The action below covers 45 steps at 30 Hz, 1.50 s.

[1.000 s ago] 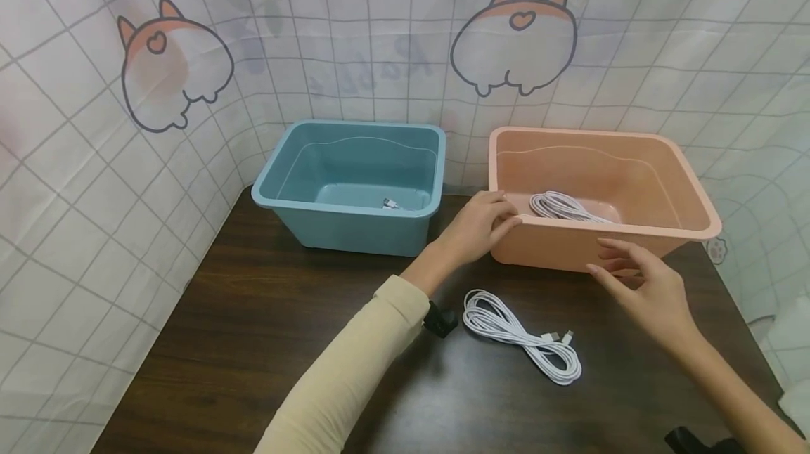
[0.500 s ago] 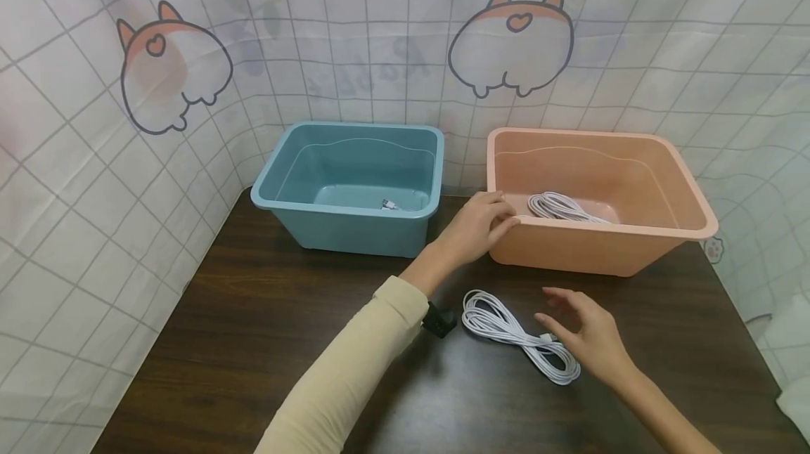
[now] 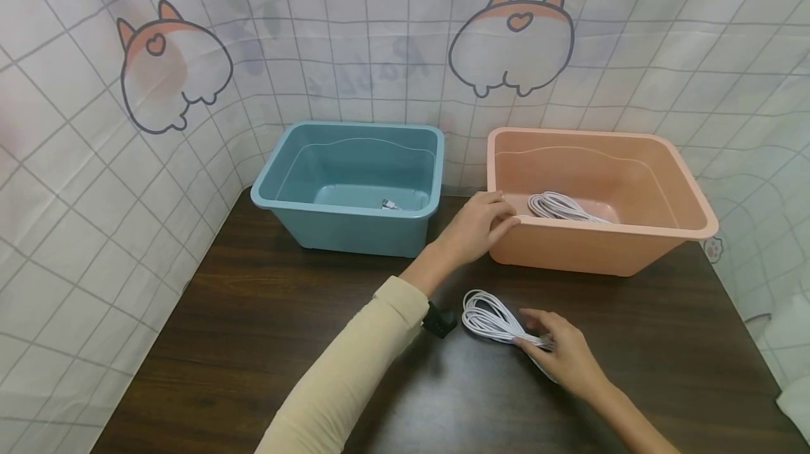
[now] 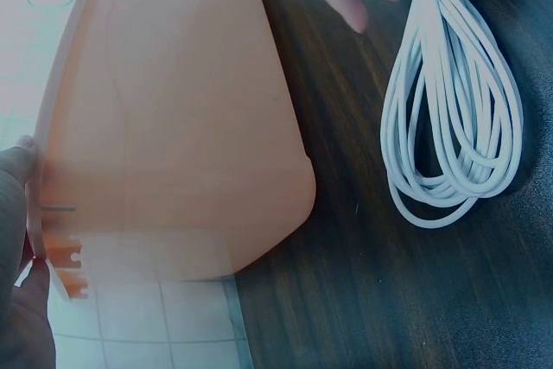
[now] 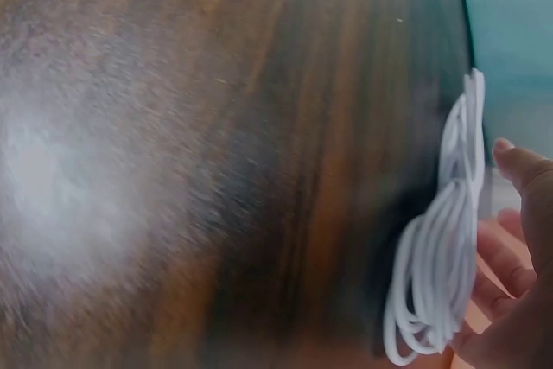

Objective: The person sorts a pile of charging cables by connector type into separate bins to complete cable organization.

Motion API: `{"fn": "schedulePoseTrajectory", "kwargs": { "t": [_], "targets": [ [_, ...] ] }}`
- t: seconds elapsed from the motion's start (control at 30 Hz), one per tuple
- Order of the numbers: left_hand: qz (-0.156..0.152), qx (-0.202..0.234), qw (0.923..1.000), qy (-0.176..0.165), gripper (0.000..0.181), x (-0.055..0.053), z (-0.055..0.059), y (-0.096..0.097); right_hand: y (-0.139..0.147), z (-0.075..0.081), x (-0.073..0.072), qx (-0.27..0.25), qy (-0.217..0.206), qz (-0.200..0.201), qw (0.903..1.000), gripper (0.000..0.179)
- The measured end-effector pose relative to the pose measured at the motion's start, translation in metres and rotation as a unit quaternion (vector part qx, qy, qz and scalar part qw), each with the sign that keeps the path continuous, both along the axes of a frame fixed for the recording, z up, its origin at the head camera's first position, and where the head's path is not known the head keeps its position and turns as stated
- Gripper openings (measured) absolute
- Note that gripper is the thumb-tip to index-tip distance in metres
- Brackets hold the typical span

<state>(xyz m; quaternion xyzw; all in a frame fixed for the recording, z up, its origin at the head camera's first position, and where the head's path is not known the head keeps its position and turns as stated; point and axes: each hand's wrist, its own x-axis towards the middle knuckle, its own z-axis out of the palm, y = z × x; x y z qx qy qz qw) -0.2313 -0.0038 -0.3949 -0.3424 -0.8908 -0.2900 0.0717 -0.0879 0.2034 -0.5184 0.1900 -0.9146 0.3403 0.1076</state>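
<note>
My left hand [image 3: 474,225] grips the near-left rim of the peach plastic bin [image 3: 588,247]; in the left wrist view its thumb and fingers [image 4: 33,287] lie on either side of that rim. On the table in front of the bin lies a bundled white charging cable [image 3: 493,320], looped in a figure eight. Over the right half of this bundle is my right hand [image 3: 566,355], thumb and fingers spread to either side and hiding the plugs. In the right wrist view, a gap shows between the thumb and the cable [image 5: 436,265].
Inside the peach bin lies another coiled white cable [image 3: 560,206]. A blue bin [image 3: 354,232] stands to its left, with a small white plug [image 3: 389,204] showing inside. Behind both hangs a white checked curtain [image 3: 354,53]. The dark wooden table [image 3: 253,341] extends toward me.
My right hand has moved from the front of the peach bin, down and left, to the cable bundle on the table. My left hand keeps its grip on the rim.
</note>
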Motion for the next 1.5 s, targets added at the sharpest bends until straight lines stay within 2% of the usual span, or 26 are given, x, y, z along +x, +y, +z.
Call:
{"fn": "schedulePoseTrajectory", "kwargs": {
  "t": [0.37, 0.63, 0.83, 1.03, 1.5],
  "targets": [
    [0.005, -0.001, 1.0, -0.003, 0.024, 0.001, 0.0, 0.0, -0.009, -0.009, -0.002, 0.032, 0.009, -0.009, 0.9994, 0.047],
    [0.007, 0.004, 1.0, 0.001, 0.023, 0.002, 0.0, 0.0, -0.01, -0.008, -0.005, 0.057, -0.019, -0.015, 0.9981, 0.047],
    [0.004, 0.004, 1.0, 0.0, 0.024, 0.002, 0.001, 0.0, -0.008, -0.008, -0.007, 0.06, 0.0, 0.001, 0.9982, 0.044],
    [0.008, -0.004, 0.9999, -0.004, 0.025, 0.001, 0.001, 0.001, -0.002, -0.003, -0.006, 0.058, 0.008, 0.008, 0.9982, 0.043],
    [0.008, -0.004, 0.9999, -0.007, 0.025, 0.002, 0.002, 0.001, 0.015, 0.016, -0.004, 0.044, 0.056, 0.023, 0.9972, 0.047]
  ]
}}
